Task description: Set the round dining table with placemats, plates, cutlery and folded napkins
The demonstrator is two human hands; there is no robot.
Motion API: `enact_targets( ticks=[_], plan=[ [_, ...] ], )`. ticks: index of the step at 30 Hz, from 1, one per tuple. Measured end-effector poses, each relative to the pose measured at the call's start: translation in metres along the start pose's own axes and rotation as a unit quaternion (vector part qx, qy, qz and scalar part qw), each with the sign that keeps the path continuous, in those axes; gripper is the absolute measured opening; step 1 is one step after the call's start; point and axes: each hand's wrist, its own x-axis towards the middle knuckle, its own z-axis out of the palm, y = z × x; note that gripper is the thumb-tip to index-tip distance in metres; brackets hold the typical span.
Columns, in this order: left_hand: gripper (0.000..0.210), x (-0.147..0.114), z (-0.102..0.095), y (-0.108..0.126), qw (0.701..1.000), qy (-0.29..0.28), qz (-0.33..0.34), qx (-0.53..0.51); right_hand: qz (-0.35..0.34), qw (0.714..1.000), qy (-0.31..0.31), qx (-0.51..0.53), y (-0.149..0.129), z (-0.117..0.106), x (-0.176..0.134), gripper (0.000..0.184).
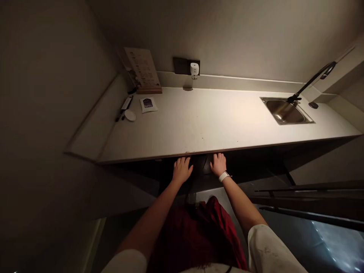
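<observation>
My left hand [182, 170] is just below the front edge of the white countertop [216, 125], fingers spread and thumb apart. My right hand [218, 165] is a short way to its right, at the same edge, fingers stretched forward and thumb out. Both hands reach toward the dark front [203, 167] under the countertop. Shadow there hides what the fingertips touch, and I cannot tell whether they press on it. Nothing shows in either hand. A white band [224, 176] circles my right wrist.
On the countertop's left are a printed menu stand [143, 70], a white packet [148, 105], a white disc [130, 115] and dark pens [124, 108]. A white plug-in device [194, 69] is on the wall. At right are a steel sink [286, 112] and black faucet [313, 81].
</observation>
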Motion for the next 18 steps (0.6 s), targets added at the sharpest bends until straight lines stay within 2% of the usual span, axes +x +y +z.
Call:
enact_targets(
  ticks=[2, 4, 6, 8, 10, 13, 16, 18],
  plan=[
    [0.049, 0.001, 0.0, 0.003, 1.0, 0.001, -0.015, -0.003, 0.025, 0.999, 0.014, -0.026, -0.005, 0.001, 0.007, 0.039],
    [0.048, -0.003, 0.0, 0.007, 1.0, 0.018, -0.014, -0.019, 0.034, 0.998, 0.03, -0.044, -0.008, 0.0, 0.009, 0.04],
    [0.045, -0.017, 0.001, 0.011, 0.998, 0.041, -0.01, -0.044, 0.041, 0.997, 0.044, -0.046, -0.008, 0.0, 0.004, 0.045],
    [0.043, -0.043, 0.001, 0.013, 0.996, 0.057, -0.005, -0.064, 0.041, 0.997, 0.053, -0.036, -0.006, 0.0, -0.011, 0.047],
    [0.041, -0.077, 0.0, 0.011, 0.996, 0.061, 0.0, -0.069, 0.031, 0.998, 0.056, -0.024, 0.001, -0.001, -0.038, 0.049],
    [0.041, -0.138, -0.007, 0.001, 0.997, 0.055, -0.008, -0.048, -0.002, 0.998, 0.062, -0.007, 0.019, -0.006, -0.095, 0.045],
    [0.043, -0.197, -0.021, -0.019, 0.999, 0.028, -0.025, -0.011, -0.009, 0.997, 0.071, 0.019, 0.047, -0.014, -0.16, 0.035],
    [0.041, -0.23, -0.033, -0.04, 1.0, -0.014, -0.022, -0.002, 0.011, 0.996, 0.074, 0.036, 0.069, -0.02, -0.2, 0.031]
  ],
)
